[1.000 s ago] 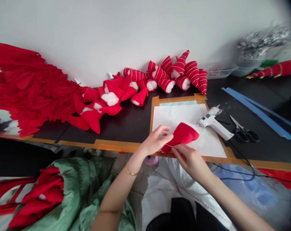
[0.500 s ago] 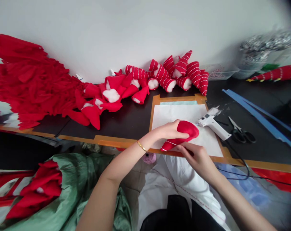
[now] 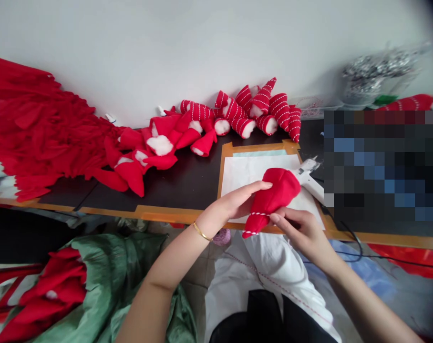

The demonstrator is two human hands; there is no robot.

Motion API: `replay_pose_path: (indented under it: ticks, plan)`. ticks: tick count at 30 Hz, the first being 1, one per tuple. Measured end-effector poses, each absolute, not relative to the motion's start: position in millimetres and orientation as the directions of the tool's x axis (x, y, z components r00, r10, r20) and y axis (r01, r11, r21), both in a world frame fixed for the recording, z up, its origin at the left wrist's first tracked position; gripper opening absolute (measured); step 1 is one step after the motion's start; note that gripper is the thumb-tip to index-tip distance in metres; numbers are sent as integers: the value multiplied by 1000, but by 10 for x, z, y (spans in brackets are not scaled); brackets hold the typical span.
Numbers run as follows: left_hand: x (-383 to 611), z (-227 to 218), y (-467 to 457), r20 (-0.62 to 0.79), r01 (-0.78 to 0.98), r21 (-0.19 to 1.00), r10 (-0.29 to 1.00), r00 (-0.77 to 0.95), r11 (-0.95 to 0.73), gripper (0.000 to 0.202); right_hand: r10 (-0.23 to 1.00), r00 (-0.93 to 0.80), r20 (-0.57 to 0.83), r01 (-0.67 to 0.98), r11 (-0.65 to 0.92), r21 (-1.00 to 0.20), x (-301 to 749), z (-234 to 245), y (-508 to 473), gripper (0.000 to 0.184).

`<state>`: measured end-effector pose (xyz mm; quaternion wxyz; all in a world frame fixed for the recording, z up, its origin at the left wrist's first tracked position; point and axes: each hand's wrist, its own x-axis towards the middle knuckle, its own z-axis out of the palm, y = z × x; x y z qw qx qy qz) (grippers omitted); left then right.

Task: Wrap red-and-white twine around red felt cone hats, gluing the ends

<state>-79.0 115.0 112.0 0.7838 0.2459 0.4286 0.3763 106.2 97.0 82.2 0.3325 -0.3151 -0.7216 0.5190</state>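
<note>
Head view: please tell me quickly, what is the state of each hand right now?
Left hand: closed, holding the red felt cone with white stitching.
Right hand: closed, holding the same cone at its lower edge.

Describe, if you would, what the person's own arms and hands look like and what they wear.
The left forearm and right forearm are bare, with no sleeves on them. The left hand and right hand wear no gloves. A thin gold-coloured bangle circles the left wrist.

Bright, diffuse light with bowed, darkened edges
</note>
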Motion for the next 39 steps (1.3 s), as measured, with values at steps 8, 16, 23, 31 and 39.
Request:
replay_pose_path:
  ticks: [8,16,23,31,39]
  plan:
    - [-756,1068,1098,-387,-602,671,897,213,432,22,748,-638,183,106,321,-941,1039,938,975,36]
    - [-674,1231,958,-349,-361,845,919,185,394,50,716,-654,245,95,399,-912,1010,1005,981,39]
    - [-770,1154,1040,-511,-480,621,784,352,620,22,736,-632,243,122,404,-906,1044,1028,998,38]
    - [-734,1076,1044,-391,-535,701,882,265,471,35,726,-646,237,125,407,-905,1036,1029,1000,39]
    - [-646,1202,974,-372,-308,858,910,180,412,66,707,-667,236,136,427,-894,1038,996,1012,39]
